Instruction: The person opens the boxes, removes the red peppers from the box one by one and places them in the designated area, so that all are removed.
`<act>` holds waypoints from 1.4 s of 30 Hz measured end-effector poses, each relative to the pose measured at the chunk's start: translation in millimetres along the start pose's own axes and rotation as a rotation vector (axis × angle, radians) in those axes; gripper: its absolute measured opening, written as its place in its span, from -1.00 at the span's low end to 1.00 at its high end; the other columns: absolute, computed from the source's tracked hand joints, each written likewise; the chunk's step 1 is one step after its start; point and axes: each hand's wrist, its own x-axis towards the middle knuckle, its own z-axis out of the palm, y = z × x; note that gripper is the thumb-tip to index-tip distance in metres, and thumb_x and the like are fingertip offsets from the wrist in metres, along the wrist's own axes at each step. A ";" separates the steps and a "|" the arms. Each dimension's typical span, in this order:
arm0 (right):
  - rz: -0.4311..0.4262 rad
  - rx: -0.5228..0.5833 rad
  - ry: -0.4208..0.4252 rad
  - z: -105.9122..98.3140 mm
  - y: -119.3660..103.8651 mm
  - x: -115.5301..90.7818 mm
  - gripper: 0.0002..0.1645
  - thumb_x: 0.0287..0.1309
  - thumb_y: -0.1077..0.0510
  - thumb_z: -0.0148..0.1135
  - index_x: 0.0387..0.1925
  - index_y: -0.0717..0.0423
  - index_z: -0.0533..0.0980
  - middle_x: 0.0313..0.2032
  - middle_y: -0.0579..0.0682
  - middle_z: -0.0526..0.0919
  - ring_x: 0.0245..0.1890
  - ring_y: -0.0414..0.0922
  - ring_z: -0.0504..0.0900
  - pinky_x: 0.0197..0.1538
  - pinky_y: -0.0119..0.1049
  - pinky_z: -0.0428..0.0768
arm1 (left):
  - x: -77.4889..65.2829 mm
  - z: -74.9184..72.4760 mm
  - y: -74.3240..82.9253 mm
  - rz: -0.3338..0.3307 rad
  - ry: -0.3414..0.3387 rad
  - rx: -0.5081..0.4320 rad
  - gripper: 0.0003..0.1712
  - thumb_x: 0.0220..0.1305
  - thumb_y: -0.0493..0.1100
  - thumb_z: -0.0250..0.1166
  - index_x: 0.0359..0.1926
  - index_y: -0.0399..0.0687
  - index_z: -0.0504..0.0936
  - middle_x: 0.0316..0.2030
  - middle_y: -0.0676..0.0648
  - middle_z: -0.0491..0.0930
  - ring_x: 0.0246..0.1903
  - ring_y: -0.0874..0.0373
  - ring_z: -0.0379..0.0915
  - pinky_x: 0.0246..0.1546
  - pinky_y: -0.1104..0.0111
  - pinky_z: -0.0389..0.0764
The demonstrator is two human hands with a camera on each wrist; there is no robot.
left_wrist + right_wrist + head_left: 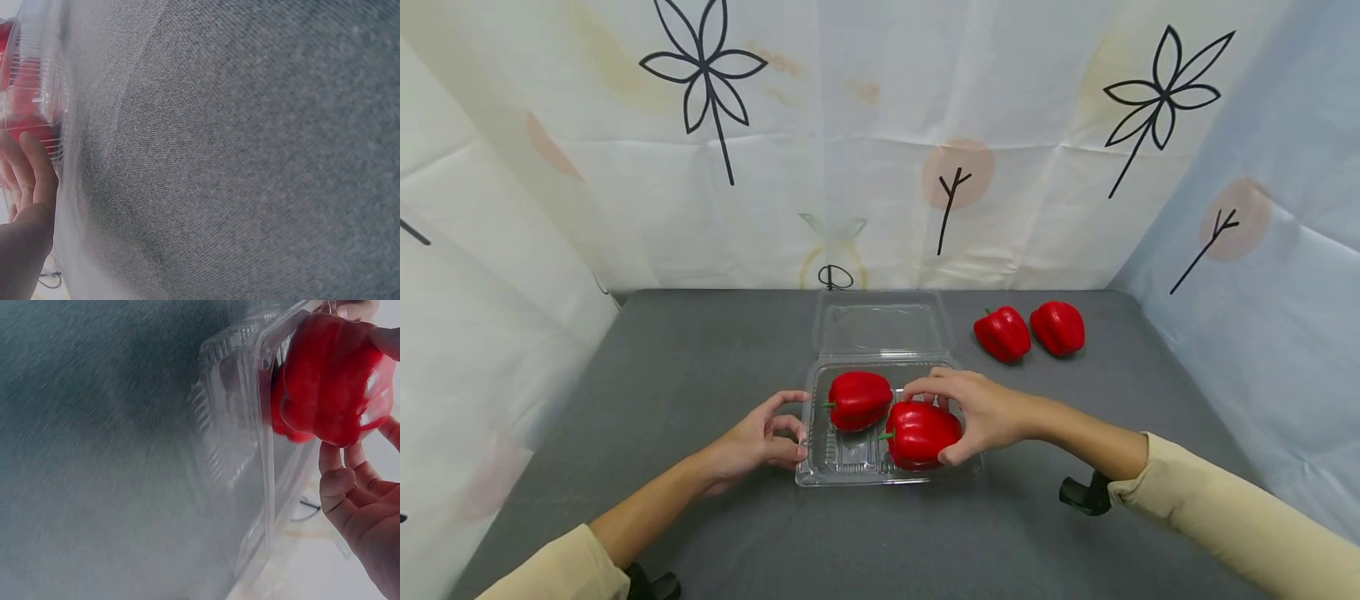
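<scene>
A red bell pepper (923, 435) with a green stem is held by my right hand (985, 408), thumb on the near side and fingers over the far side. In the right wrist view the held bell pepper (331, 378) sits above the rim of a clear plastic clamshell container (265, 444). Inside the clamshell container (850, 481), another red bell pepper (859, 400) lies to the left. My left hand (758, 442) rests its fingertips against the container's left side. Seen from the left wrist, the fingers (42, 172) extend along the ribbed wall.
The container's clear lid (883, 327) lies folded back, away from me. Two more red bell peppers, one (1003, 335) beside the other (1057, 328), sit at the back right of the grey table (715, 358). Patterned cloth (865, 150) hangs behind and at both sides.
</scene>
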 end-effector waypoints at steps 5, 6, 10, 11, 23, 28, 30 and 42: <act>0.030 -0.014 0.057 -9.4 4.8 -14.8 -0.09 -0.25 0.07 0.52 0.27 -0.13 0.42 -0.03 -0.19 0.50 -0.04 -0.16 0.49 -0.16 -0.28 0.64 | -1.7 -0.9 1.8 -0.009 0.014 0.009 -0.10 0.24 -0.34 0.32 0.45 -0.19 -0.01 -0.25 -0.07 0.49 -0.32 0.13 0.53 -0.14 0.19 0.64; 0.034 -0.018 0.069 -11.3 5.8 -17.3 -0.09 -0.25 0.07 0.53 0.27 -0.12 0.42 -0.03 -0.19 0.50 -0.05 -0.16 0.49 -0.18 -0.26 0.64 | -2.0 -1.0 2.2 -0.012 0.015 0.008 -0.10 0.24 -0.34 0.32 0.45 -0.19 -0.02 -0.25 -0.07 0.49 -0.32 0.12 0.53 -0.14 0.19 0.64; 0.044 -0.040 0.116 -17.9 9.7 -27.1 -0.08 -0.28 0.07 0.54 0.25 -0.11 0.43 -0.05 -0.19 0.51 -0.07 -0.16 0.50 -0.24 -0.26 0.64 | -2.8 -1.1 3.0 -0.018 0.014 0.011 -0.10 0.25 -0.33 0.32 0.45 -0.18 -0.02 -0.24 -0.08 0.49 -0.31 0.11 0.53 -0.13 0.18 0.64; 0.047 -0.046 0.127 -19.5 10.9 -29.5 -0.08 -0.29 0.07 0.54 0.25 -0.10 0.43 -0.05 -0.19 0.51 -0.08 -0.16 0.50 -0.25 -0.26 0.63 | -3.0 -1.2 3.1 -0.018 0.014 0.012 -0.10 0.25 -0.33 0.32 0.45 -0.18 -0.02 -0.23 -0.09 0.49 -0.30 0.11 0.53 -0.12 0.18 0.64; 0.089 -0.071 0.243 -35.7 26.3 -53.5 -0.06 -0.34 0.06 0.60 0.22 -0.10 0.44 -0.07 -0.17 0.53 -0.12 -0.14 0.52 -0.32 -0.30 0.60 | -3.3 -1.1 3.5 -0.015 0.014 0.013 -0.10 0.24 -0.33 0.33 0.45 -0.18 -0.02 -0.24 -0.07 0.49 -0.30 0.12 0.54 -0.13 0.18 0.64; 0.079 -0.088 0.297 -43.7 34.6 -65.0 -0.05 -0.36 0.07 0.61 0.20 -0.03 0.43 -0.07 -0.15 0.53 -0.12 -0.13 0.51 -0.32 -0.29 0.61 | -4.3 -0.3 4.9 -0.023 0.018 0.013 -0.09 0.24 -0.32 0.33 0.45 -0.18 -0.02 -0.24 -0.07 0.49 -0.30 0.12 0.54 -0.14 0.19 0.63; 0.080 -0.093 0.318 -47.6 38.7 -70.6 -0.04 -0.36 0.07 0.63 0.21 0.01 0.43 -0.05 -0.12 0.53 -0.11 -0.12 0.51 -0.31 -0.28 0.62 | -4.5 -0.1 5.3 -0.029 0.018 0.012 -0.09 0.24 -0.32 0.33 0.45 -0.17 -0.02 -0.24 -0.07 0.49 -0.30 0.12 0.54 -0.13 0.20 0.63; 0.160 -0.129 0.414 -63.4 59.0 -99.8 -0.06 -0.35 0.12 0.66 0.19 0.04 0.44 -0.11 -0.07 0.53 -0.19 -0.07 0.52 -0.34 -0.24 0.63 | -4.7 -0.5 4.3 -0.027 0.019 0.009 -0.10 0.25 -0.33 0.32 0.45 -0.17 -0.02 -0.23 -0.09 0.49 -0.29 0.10 0.55 -0.13 0.20 0.64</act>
